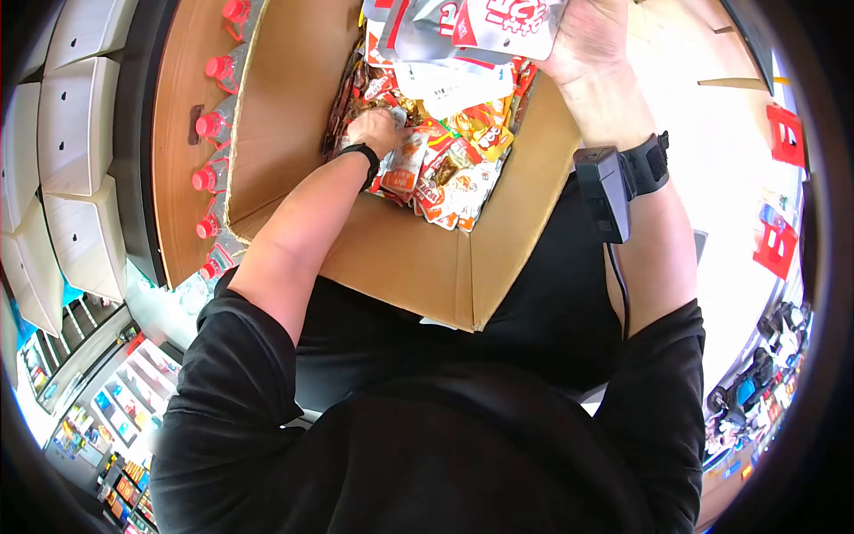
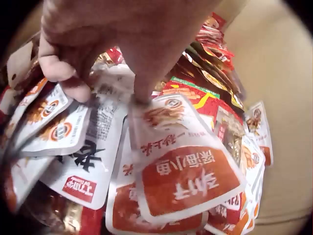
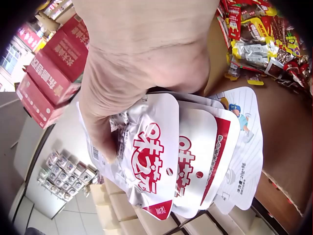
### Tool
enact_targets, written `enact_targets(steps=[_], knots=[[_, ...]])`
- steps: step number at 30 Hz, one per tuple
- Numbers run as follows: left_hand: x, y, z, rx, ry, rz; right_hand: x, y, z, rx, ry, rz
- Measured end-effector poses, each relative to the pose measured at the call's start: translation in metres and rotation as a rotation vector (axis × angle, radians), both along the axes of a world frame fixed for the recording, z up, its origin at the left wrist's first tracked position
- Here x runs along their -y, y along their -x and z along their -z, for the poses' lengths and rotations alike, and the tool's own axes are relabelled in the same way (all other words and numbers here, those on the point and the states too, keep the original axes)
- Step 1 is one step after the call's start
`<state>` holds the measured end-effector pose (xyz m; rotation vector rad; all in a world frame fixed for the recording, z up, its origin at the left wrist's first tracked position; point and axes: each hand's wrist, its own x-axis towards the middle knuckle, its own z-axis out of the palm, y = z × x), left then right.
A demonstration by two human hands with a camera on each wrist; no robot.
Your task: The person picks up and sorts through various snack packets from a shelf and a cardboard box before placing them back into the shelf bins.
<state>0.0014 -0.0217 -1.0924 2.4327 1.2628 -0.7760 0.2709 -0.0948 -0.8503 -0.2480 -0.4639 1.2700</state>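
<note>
My left hand [image 1: 378, 132] is down among the snack packets in a cardboard box [image 1: 374, 267]. In the left wrist view, its thumb side pinches the upper corner of a white-and-orange snack packet [image 2: 188, 166]; the fingertips there are partly hidden and blurred. Beside it lies a silver packet [image 2: 93, 171] with black characters, close under the other curled fingers. Above the box's far right part, my right hand [image 1: 592, 40] grips a stack of silver-and-white snack packets [image 3: 151, 152] with red characters. The thumb lies across the front packet, while the other fingers are hidden behind the stack.
Several red-capped bottles [image 1: 211, 125] line the wooden surface [image 1: 182, 53] left of the box. White bins [image 1: 80, 125] stand farther left. The box rests by the person's black-clothed lap. Red cartons [image 3: 54, 68] appear in the right wrist view.
</note>
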Motion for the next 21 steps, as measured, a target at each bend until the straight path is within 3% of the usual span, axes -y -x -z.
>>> enact_targets(steps=[2, 5, 8, 11, 14, 21], knots=[[0.000, -0.001, 0.004, -0.036, 0.006, -0.039, 0.000, 0.000, -0.001, 0.000, -0.033, -0.016], [-0.012, 0.018, 0.065, -0.023, 0.040, -0.067, 0.003, 0.004, -0.007, 0.034, -0.064, -0.011], [0.003, 0.006, 0.011, -0.151, 0.053, 0.020, 0.005, 0.007, -0.013, 0.029, -0.014, 0.014], [-0.008, 0.017, 0.027, -0.204, 0.054, 0.076, 0.005, 0.005, -0.013, 0.005, -0.012, -0.026], [-0.045, 0.041, 0.056, -0.058, -0.022, 0.036, 0.005, 0.007, -0.011, 0.017, -0.056, -0.020], [-0.143, 0.015, 0.008, 0.478, 0.420, 0.086, -0.007, 0.005, -0.001, -0.050, 0.009, -0.020]])
